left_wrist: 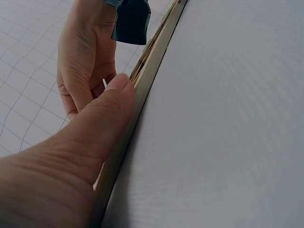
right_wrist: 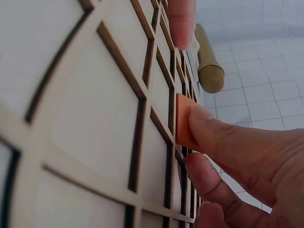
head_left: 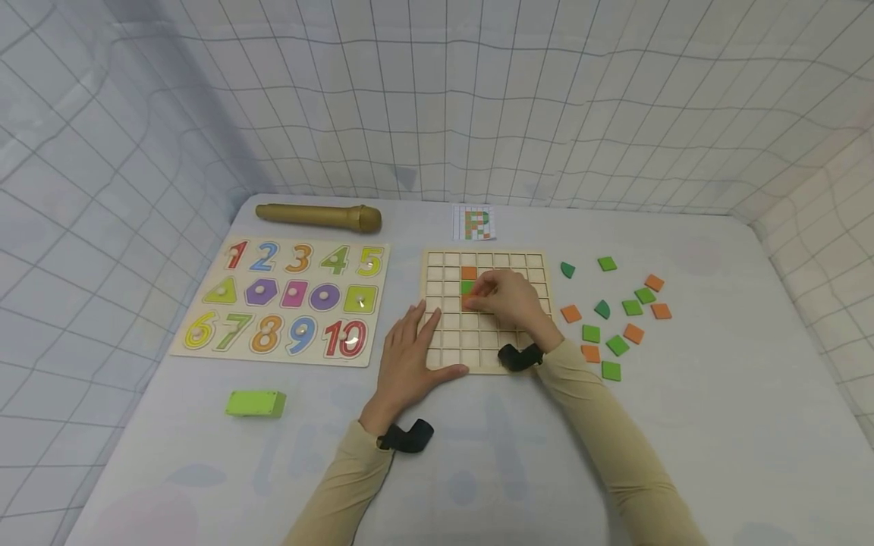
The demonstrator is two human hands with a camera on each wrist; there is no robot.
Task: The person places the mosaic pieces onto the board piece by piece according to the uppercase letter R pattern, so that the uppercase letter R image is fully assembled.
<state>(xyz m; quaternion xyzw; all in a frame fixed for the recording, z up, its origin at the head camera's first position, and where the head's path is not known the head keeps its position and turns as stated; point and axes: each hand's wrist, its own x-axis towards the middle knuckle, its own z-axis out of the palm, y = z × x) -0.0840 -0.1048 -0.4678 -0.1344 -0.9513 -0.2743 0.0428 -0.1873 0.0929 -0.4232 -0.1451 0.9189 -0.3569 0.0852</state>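
A wooden grid board (head_left: 470, 339) lies flat on the table. My left hand (head_left: 407, 362) rests at its front left corner, fingers spread over the left rim and the thumb along the front edge; the left wrist view shows that thumb (left_wrist: 111, 107) against the board's side. Over the grid, my right hand (head_left: 510, 300) pinches an orange square tile (right_wrist: 185, 121) between thumb and fingers. The tile is tilted at the cell just below a green tile (head_left: 467, 287), which sits in the same column under another orange tile (head_left: 469, 272).
Loose orange and green squares (head_left: 631, 308) and dark green quarter-rounds (head_left: 567, 269) lie right of the board. Behind it is a pattern card (head_left: 474, 223). To the left are a number puzzle (head_left: 382, 262), a gold microphone (head_left: 317, 215) and a green block (head_left: 256, 403).
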